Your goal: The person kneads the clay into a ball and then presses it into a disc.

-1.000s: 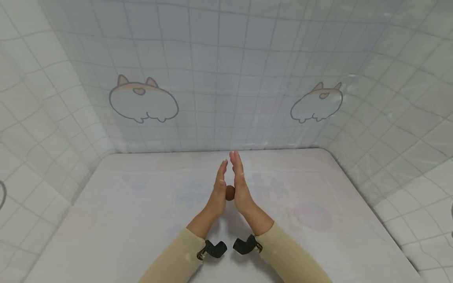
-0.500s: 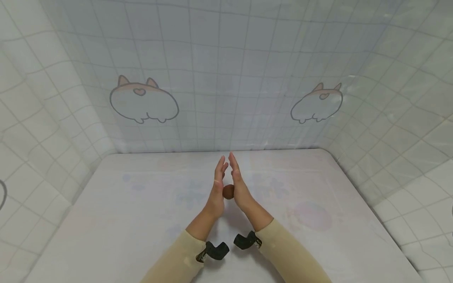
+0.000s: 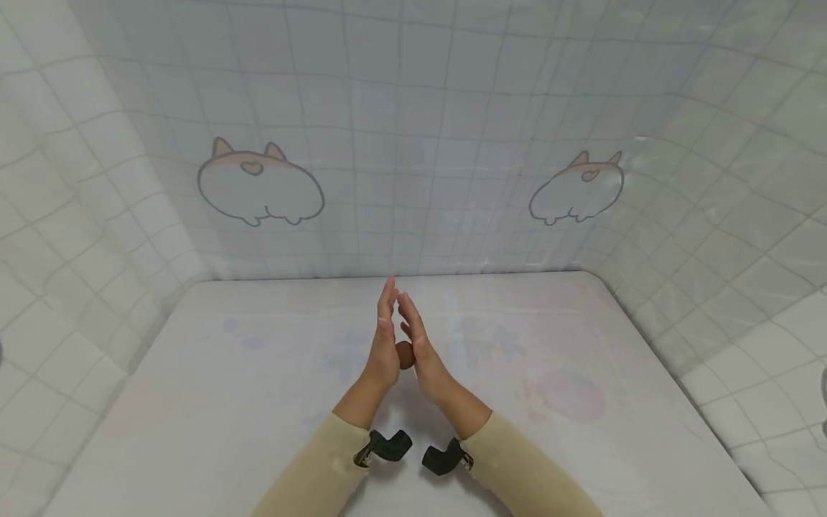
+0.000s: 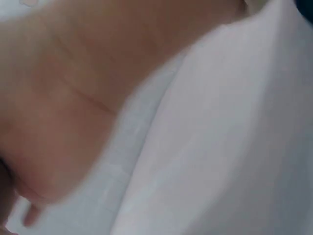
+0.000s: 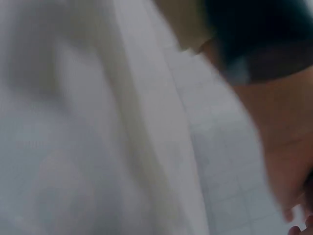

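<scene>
Between my two palms sits a small, round brown ball [image 3: 405,355], smooth and about as wide as two fingers. My left hand [image 3: 384,352] presses flat against its left side, fingers straight and pointing away from me. On the other side, the palm of my right hand [image 3: 426,366] touches it, with its fingers straight and leaning in toward the left ones. The left fingertips reach a little farther forward than the right. In the right wrist view a dark edge of the ball [image 5: 308,191] shows beside the right hand [image 5: 288,161]; the left wrist view shows mostly the left palm [image 4: 63,107].
Under the hands lies a white table [image 3: 226,416] with faint pastel prints. Tiled-pattern sheets rise behind it [image 3: 420,179] and on both sides. Black wrist cameras [image 3: 390,445] stick inward from the cream sleeves [image 3: 323,467], close to each other.
Both hands and the ball have shifted left. The left hand has slid forward along the right one, which has drawn back, and the ball stays between the palms.
</scene>
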Tool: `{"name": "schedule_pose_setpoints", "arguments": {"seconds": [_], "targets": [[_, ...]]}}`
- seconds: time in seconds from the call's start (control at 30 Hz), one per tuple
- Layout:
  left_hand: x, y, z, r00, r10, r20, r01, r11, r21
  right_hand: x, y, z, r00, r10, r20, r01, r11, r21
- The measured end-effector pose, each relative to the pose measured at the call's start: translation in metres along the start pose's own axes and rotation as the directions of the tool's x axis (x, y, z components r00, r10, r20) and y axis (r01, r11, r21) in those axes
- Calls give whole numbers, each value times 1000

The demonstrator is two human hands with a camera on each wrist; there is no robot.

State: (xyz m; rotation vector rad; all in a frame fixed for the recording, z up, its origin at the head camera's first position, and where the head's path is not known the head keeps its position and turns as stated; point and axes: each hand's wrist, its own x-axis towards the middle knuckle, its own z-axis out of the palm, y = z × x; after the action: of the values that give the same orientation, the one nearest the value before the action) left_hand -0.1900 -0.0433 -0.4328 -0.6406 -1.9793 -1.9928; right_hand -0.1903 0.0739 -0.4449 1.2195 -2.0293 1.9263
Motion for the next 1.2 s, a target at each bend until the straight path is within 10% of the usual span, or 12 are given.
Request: {"name": "schedule_pose_setpoints", "arguments": {"seconds": [0.3,0.67,0.97,1.2], "targets": [[-15,-16,1,990,37,133,-51,994,101,7,-11,-4,986,-43,-162,26,994,-106],[-24,-7,7,960,-9,279,9,1000,1,13,-11,-17,951,142,-273,-152,988,-13],[-22,-5,6,965,147,219,-153,988,11,8,8,-13,972,157,-175,-157,987,14],[-13,-3,5,984,129,124,-140,987,81,3,10,-4,989,61,-133,-70,996,-58]]}}
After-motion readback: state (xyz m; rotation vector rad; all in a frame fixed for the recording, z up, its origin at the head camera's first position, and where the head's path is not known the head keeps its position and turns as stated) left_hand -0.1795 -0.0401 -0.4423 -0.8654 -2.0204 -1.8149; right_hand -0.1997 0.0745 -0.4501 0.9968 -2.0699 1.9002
